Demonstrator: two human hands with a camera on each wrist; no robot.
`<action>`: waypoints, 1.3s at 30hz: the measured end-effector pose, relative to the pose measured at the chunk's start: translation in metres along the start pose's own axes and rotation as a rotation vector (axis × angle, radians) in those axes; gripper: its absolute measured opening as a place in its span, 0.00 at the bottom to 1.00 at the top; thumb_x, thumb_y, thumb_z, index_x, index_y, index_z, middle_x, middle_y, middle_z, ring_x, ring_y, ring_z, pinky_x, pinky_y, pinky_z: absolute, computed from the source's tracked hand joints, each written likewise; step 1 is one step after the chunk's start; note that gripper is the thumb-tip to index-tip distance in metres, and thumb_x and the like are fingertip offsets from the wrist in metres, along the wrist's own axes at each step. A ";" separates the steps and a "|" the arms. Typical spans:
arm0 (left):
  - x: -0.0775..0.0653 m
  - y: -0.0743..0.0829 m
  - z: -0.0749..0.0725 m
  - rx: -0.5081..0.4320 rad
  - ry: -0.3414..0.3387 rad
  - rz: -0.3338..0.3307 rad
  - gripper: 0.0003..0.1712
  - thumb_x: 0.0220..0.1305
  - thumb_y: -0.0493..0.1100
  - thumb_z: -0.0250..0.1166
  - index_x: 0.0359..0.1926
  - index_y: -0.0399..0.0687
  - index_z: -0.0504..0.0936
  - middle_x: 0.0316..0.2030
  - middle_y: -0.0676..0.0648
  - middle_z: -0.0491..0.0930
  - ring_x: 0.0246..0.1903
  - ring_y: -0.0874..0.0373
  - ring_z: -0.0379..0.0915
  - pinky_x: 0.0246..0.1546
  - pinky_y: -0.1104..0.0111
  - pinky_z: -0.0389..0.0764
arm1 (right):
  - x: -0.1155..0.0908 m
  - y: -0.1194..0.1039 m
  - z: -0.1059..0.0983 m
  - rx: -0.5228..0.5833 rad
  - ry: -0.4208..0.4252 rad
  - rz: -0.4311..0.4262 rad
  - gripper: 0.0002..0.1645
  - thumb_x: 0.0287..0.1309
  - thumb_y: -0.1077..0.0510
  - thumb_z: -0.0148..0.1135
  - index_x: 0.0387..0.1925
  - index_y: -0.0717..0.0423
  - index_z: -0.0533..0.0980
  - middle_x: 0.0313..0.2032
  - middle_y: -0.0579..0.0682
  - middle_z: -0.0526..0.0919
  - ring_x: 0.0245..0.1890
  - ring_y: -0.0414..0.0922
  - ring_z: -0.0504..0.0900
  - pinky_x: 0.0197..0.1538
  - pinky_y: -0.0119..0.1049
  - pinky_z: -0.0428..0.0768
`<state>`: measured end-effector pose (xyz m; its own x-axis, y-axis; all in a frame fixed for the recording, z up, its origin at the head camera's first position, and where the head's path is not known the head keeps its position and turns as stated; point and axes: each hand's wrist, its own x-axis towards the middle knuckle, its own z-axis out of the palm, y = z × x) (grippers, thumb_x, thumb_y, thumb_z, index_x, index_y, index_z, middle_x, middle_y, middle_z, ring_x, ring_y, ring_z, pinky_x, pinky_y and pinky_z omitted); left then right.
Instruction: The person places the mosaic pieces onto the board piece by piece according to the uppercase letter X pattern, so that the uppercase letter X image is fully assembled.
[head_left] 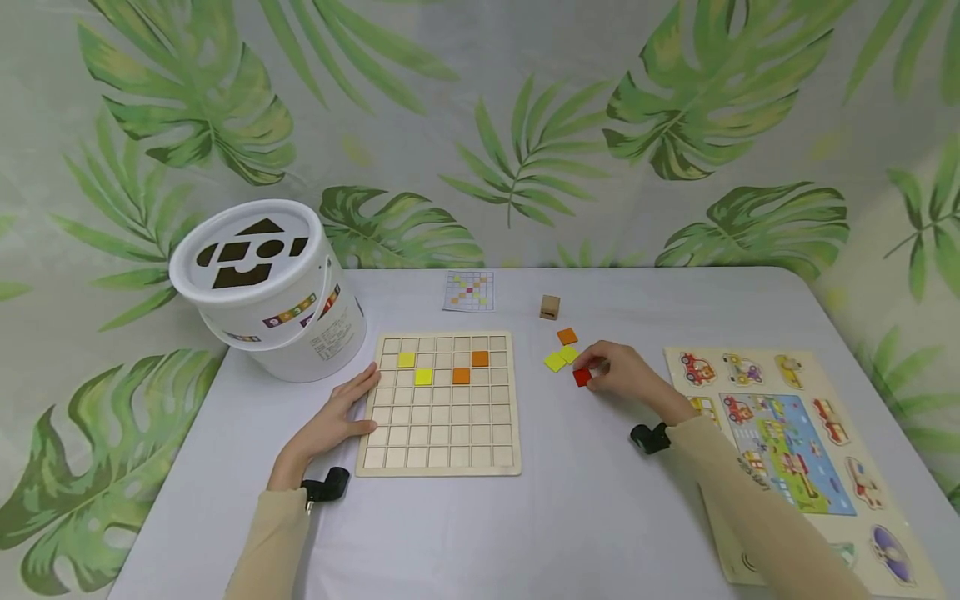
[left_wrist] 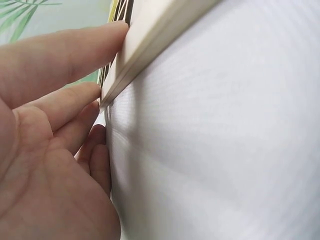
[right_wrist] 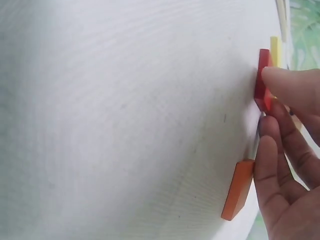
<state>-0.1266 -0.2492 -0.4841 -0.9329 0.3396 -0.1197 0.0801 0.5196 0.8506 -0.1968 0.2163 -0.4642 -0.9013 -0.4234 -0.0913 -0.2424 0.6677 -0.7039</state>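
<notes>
A wooden grid board (head_left: 438,433) lies on the white table and carries two yellow tiles (head_left: 406,360) and two orange tiles (head_left: 480,358). My left hand (head_left: 352,400) lies flat with straight fingers against the board's left edge; the left wrist view shows the fingers (left_wrist: 65,60) touching the board's edge (left_wrist: 150,40). To the right of the board my right hand (head_left: 600,371) pinches a red tile (head_left: 582,377) at the table surface. In the right wrist view the fingertips (right_wrist: 285,82) sit on the red tile (right_wrist: 261,80). A loose orange tile (head_left: 567,336) and yellow tiles (head_left: 561,358) lie just beyond it.
A white bucket (head_left: 262,283) with a shape-sorter lid stands at the back left. A small pattern card (head_left: 468,291) and a wooden cube (head_left: 550,307) lie behind the board. A vehicle peg puzzle (head_left: 795,450) fills the right side, partly under my right forearm.
</notes>
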 end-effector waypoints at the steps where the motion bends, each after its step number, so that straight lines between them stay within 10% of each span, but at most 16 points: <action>1: 0.000 0.000 0.000 0.001 -0.001 0.003 0.46 0.55 0.32 0.66 0.72 0.36 0.53 0.75 0.44 0.42 0.71 0.42 0.34 0.65 0.41 0.38 | 0.000 0.000 0.001 -0.018 -0.002 -0.012 0.16 0.47 0.73 0.67 0.41 0.62 0.80 0.39 0.54 0.80 0.40 0.52 0.75 0.47 0.47 0.76; 11: 0.000 0.002 0.000 -0.011 0.000 -0.014 0.46 0.54 0.30 0.65 0.72 0.36 0.53 0.75 0.44 0.42 0.71 0.42 0.33 0.65 0.42 0.38 | 0.012 -0.017 0.012 -0.021 0.020 -0.130 0.15 0.45 0.69 0.71 0.38 0.63 0.80 0.34 0.50 0.79 0.35 0.48 0.75 0.41 0.40 0.77; 26: 0.001 -0.002 0.000 0.000 -0.003 -0.011 0.46 0.55 0.30 0.65 0.72 0.37 0.53 0.75 0.45 0.42 0.71 0.43 0.33 0.65 0.41 0.38 | 0.056 -0.120 0.094 0.053 -0.113 -0.307 0.12 0.50 0.66 0.70 0.39 0.59 0.80 0.34 0.46 0.78 0.33 0.43 0.74 0.37 0.30 0.75; 39: -0.001 -0.002 0.001 -0.028 0.016 0.075 0.46 0.54 0.33 0.66 0.71 0.36 0.54 0.74 0.45 0.43 0.69 0.41 0.36 0.64 0.40 0.39 | 0.073 -0.144 0.124 -0.104 -0.151 -0.258 0.11 0.50 0.67 0.69 0.37 0.58 0.80 0.33 0.48 0.76 0.31 0.42 0.70 0.36 0.31 0.71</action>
<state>-0.1255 -0.2498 -0.4864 -0.9301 0.3643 -0.0468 0.1407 0.4711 0.8708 -0.1836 0.0138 -0.4568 -0.7435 -0.6681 -0.0277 -0.4991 0.5820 -0.6420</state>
